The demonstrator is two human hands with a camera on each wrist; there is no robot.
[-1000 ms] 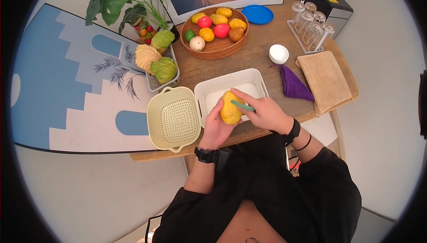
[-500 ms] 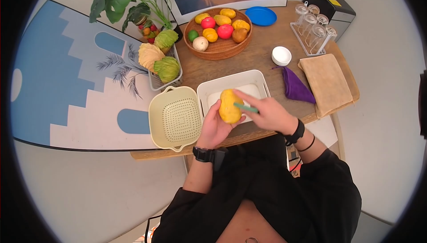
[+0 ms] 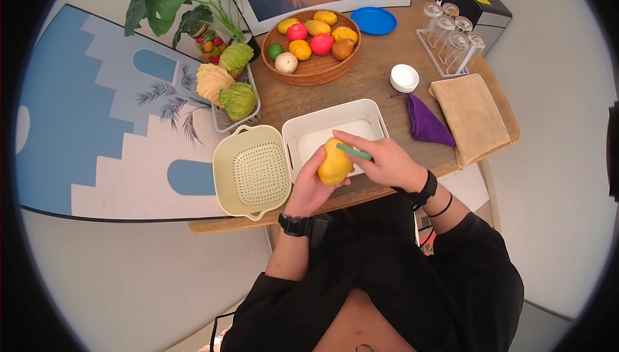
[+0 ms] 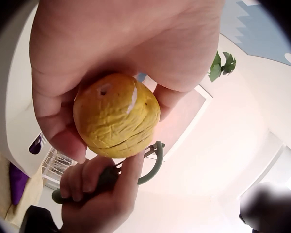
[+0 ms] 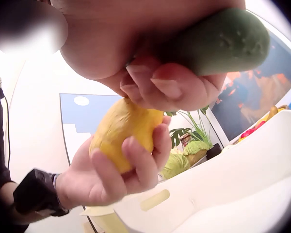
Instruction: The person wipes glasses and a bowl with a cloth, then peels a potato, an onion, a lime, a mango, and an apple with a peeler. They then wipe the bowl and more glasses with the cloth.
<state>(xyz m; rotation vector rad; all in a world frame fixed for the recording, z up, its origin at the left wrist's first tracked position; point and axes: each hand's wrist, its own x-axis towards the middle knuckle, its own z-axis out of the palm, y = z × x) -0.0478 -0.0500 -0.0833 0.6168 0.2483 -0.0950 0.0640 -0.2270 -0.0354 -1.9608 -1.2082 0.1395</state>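
A yellow, wrinkled fruit or vegetable [image 3: 334,163] is gripped by the left hand [image 3: 311,187], its fingers curled round it in the right wrist view. The right hand [image 3: 391,164] holds a green-handled peeler [image 3: 354,152] against the upper part of the yellow piece. In the left wrist view the peeler's curved green head [image 4: 155,165] lies just past the yellow piece [image 4: 117,116], which carries a short pale streak. Both hands are over the near side of a white rectangular bin [image 3: 308,126].
A pale-yellow colander [image 3: 222,175] stands left of the bin. Behind are a wicker basket [image 3: 309,78] of produce and a grey basket [image 3: 257,104] with leafy heads. To the right lie white bowls [image 3: 404,78], a purple cloth [image 3: 427,122], a tan cloth [image 3: 471,117] and a glass rack [image 3: 445,65].
The yellow piece has tilted and moved slightly down towards the body in the left hand. The peeler in the right hand has shifted a little up and to the left since half a second ago.
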